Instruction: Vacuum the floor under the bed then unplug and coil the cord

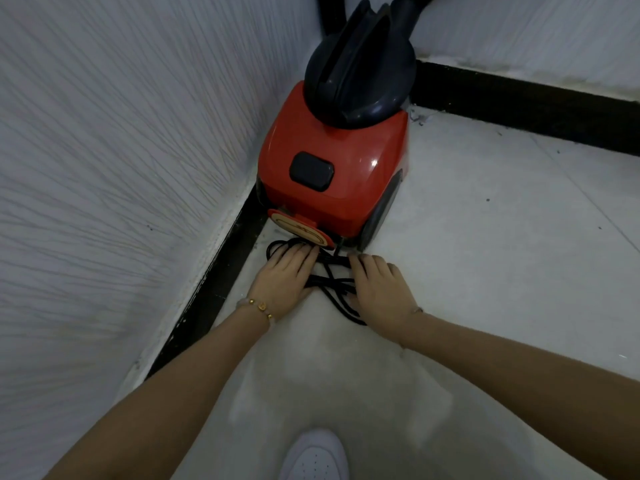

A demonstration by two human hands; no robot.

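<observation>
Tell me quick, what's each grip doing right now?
Left grip: open, straight fingers pressing flat on the black power cord.
Right grip: open, fingers laid over the same cord, not curled round it.

Pale tiled floor (485,254), edged by black skirting (214,282). Bears a red vacuum cleaner (332,174) in the corner, close beside the left-hand skirting. Holds a black cord (330,280) in crossed loops just in front of it — pressed flat under the left hand (284,278) and right hand (381,292), fingers straight. Takes a white shoe (315,455) at the near edge.
</observation>
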